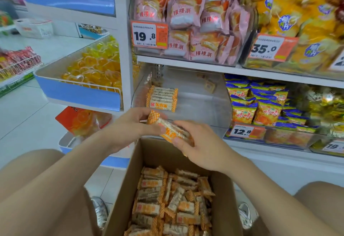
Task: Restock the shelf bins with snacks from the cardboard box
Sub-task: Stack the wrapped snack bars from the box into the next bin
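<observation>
An open cardboard box (122,189) stands between my knees, holding several orange-and-white wrapped snack bars (167,198). Just above its far edge, both hands hold a small stack of the same bars (168,128). My left hand (130,127) grips the stack's left end, and my right hand (197,146) curls round its right side. Behind the hands sits a clear shelf bin (204,105), mostly bare, with a neat stack of bars (162,99) at its left and a couple of loose pieces at the back.
Bins of pink pastry packs (186,31) and yellow bags (297,21) fill the upper shelf. Orange-and-blue snack packs (260,105) sit right of the clear bin. A blue-fronted tray of orange jellies (93,68) juts out at left. My shoes flank the box.
</observation>
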{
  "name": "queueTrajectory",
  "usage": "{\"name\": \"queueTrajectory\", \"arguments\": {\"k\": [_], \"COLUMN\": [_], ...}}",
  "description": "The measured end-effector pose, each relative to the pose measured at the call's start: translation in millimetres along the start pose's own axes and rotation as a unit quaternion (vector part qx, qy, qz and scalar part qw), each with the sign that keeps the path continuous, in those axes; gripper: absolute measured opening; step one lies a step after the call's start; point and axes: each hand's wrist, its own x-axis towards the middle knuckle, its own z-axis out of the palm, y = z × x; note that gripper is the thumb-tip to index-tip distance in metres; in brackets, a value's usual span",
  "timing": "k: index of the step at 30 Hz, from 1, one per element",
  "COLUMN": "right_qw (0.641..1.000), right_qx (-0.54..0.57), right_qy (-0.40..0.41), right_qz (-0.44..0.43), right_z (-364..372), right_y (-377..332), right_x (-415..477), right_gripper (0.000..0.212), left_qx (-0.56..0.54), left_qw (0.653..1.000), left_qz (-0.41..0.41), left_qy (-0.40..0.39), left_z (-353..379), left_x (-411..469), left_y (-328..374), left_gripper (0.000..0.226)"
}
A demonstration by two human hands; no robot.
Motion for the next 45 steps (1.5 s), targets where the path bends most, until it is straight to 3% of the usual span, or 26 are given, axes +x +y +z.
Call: {"name": "queueTrajectory", "arguments": {"k": [3,5,7,9,12,17,23,27,36,39,43,45], "right_qw": [1.0,0.997,0.99,0.98,0.978,0.968,0.939,0.963,0.959,0.961,0.966,0.967], "right_qx": [-0.019,-0.062,-0.13,-0.187,-0.187,-0.226,-0.342,-0.268,-0.28,-0.266,-0.165,-0.108], "right_qy": [0.014,0.036,0.058,0.04,-0.026,-0.09,-0.032,-0.01,-0.003,-0.005,-0.026,-0.023], "right_qz": [-0.009,0.001,0.026,0.06,0.089,0.058,0.022,0.04,0.034,0.08,0.196,0.228], "right_z": [-15.6,-23.4,-28.3,-27.2,-12.6,25.6,55.4,48.9,50.1,50.4,53.7,57.6], "right_y": [-5.4,3.2,21.2,42.1,67.4,79.3,71.8,78.9,79.8,83.2,93.9,99.0], "right_x": [28.0,52.6,79.3,104.7,135.8,174.5,203.5,205.3,203.2,201.8,201.4,203.7], "right_gripper": [0.047,0.045,0.043,0.043,0.044,0.044,0.042,0.043,0.036,0.049,0.097,0.105], "left_qx": [-0.014,-0.007,0.063,0.149,0.21,0.245,0.234,0.25,0.279,0.269,0.26,0.258], "left_qw": [0.998,0.989,0.963,0.933,0.926,0.933,0.931,0.922,0.911,0.916,0.919,0.919], "left_qz": [0.036,0.053,0.041,-0.008,-0.084,-0.11,-0.064,-0.046,-0.056,-0.051,-0.045,-0.047], "left_qy": [0.05,0.136,0.26,0.328,0.304,0.24,0.275,0.29,0.297,0.294,0.293,0.295], "left_z": [-5.2,-7.6,-11.8,-15.5,-15.0,-17.7,-12.5,-3.5,4.3,2.2,1.1,0.7], "left_x": [10.2,20.7,34.9,48.7,63.5,72.0,72.2,73.8,74.7,74.0,75.2,75.7], "left_y": [9.6,8.7,0.1,-8.5,-13.2,-14.2,-20.5,-24.8,-28.4,-29.7,-32.3,-33.6], "left_gripper": [0.041,0.042,0.034,0.03,0.043,0.052,0.062,0.067,0.069,0.066,0.064,0.063]}}
